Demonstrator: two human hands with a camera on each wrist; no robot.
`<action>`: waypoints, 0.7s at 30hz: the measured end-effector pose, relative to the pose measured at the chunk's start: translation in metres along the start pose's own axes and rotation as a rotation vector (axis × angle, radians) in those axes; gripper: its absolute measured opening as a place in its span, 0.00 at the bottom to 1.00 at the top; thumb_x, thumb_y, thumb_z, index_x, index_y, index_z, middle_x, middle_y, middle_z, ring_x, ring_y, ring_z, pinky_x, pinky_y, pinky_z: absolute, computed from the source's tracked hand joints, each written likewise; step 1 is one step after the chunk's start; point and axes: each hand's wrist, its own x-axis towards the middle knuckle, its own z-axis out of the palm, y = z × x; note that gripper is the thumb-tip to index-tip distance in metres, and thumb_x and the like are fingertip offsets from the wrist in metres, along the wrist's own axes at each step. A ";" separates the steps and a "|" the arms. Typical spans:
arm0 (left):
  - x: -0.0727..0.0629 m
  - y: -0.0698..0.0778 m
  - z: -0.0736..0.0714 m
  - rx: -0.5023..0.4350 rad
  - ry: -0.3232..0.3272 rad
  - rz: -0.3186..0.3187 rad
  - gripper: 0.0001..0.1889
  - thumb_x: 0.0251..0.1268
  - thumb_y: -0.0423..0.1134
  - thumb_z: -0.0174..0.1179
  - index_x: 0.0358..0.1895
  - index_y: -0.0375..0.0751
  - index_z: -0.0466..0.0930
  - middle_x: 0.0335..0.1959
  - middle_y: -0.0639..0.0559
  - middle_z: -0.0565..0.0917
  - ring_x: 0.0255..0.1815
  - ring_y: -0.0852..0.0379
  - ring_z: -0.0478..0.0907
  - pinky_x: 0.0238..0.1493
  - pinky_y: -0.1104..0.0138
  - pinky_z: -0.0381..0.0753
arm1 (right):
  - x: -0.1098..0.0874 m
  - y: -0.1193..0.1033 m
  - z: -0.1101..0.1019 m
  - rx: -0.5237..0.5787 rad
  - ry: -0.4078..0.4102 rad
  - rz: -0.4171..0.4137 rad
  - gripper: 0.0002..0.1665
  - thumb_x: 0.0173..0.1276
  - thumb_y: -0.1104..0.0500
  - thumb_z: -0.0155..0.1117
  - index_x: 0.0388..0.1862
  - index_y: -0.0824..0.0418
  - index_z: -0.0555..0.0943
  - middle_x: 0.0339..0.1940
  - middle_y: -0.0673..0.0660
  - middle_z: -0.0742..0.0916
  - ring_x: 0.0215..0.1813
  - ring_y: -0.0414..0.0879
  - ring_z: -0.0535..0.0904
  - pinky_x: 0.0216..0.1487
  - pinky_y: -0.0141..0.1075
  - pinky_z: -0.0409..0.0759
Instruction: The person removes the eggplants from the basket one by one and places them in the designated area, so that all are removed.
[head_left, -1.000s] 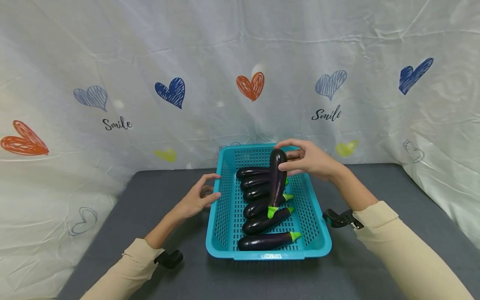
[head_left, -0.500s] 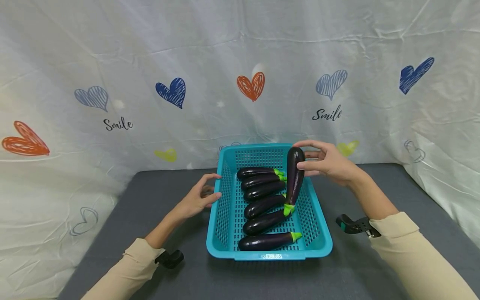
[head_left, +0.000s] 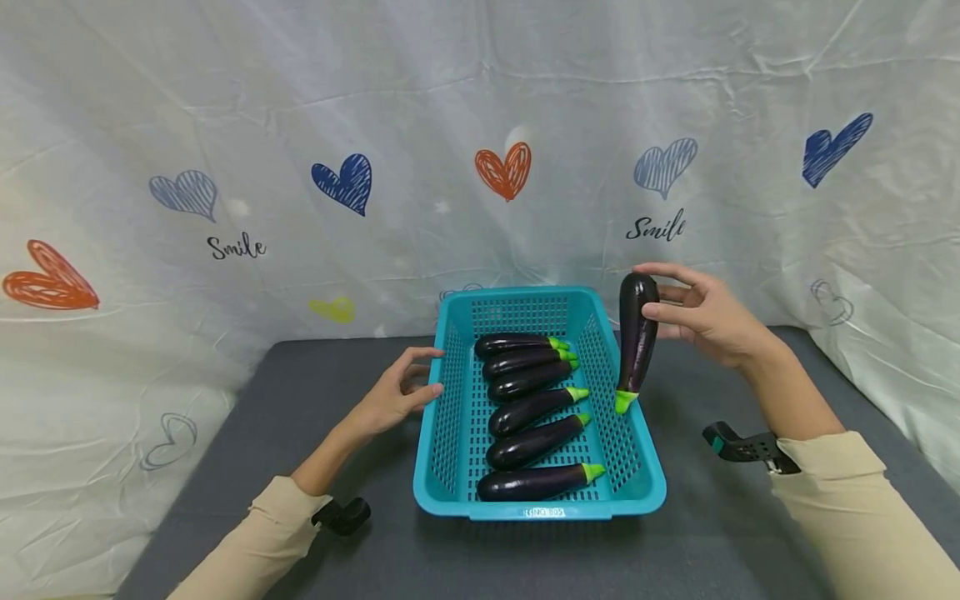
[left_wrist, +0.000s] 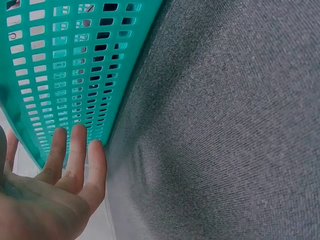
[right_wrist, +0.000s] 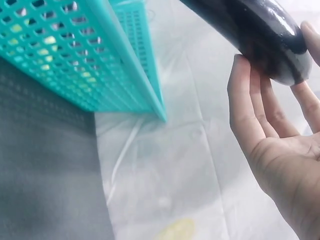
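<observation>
My right hand [head_left: 701,312] holds an eggplant [head_left: 637,337] by its rounded end, thumb on the near side and fingers behind. Its green stem points down and overlaps the right rim of the blue plastic basket [head_left: 648,471]. In the right wrist view the dark, glossy eggplant [right_wrist: 265,37] lies between thumb and fingertips, beside the basket's outer wall [right_wrist: 65,55]. My left hand [head_left: 393,396] rests its thumb and fingertips at the basket's left rim. The left wrist view shows its loosely extended fingers [left_wrist: 76,155] along the perforated side wall. Several eggplants [head_left: 532,408] lie in a column inside the basket.
A grey cloth [head_left: 337,367] covers the table under the basket. Behind it hangs a white curtain [head_left: 420,108] printed with hearts and "Smile". Black wrist straps [head_left: 742,446] sit at both beige cuffs.
My right hand has carried the eggplant rightward and slightly up, from over the middle of the basket to its right rim. The left hand and basket stay in place.
</observation>
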 end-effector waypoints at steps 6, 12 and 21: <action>-0.001 -0.001 0.000 -0.030 -0.005 -0.010 0.28 0.79 0.37 0.57 0.76 0.45 0.59 0.71 0.30 0.66 0.60 0.36 0.78 0.54 0.48 0.81 | -0.009 0.001 -0.014 -0.052 0.087 0.015 0.29 0.75 0.72 0.60 0.72 0.60 0.71 0.57 0.57 0.83 0.49 0.50 0.85 0.46 0.43 0.85; 0.000 -0.001 0.001 -0.037 -0.006 -0.016 0.28 0.79 0.38 0.57 0.76 0.45 0.59 0.70 0.31 0.66 0.60 0.36 0.78 0.54 0.48 0.80 | -0.015 0.009 -0.027 -0.058 0.116 0.044 0.27 0.76 0.72 0.59 0.71 0.61 0.70 0.53 0.57 0.85 0.47 0.50 0.86 0.44 0.44 0.86; -0.001 -0.002 0.000 -0.006 -0.002 -0.032 0.29 0.79 0.40 0.58 0.76 0.47 0.59 0.70 0.32 0.67 0.61 0.37 0.76 0.55 0.47 0.80 | -0.020 0.017 -0.047 -0.026 0.125 0.073 0.28 0.77 0.71 0.57 0.73 0.57 0.70 0.53 0.58 0.85 0.46 0.53 0.86 0.44 0.45 0.86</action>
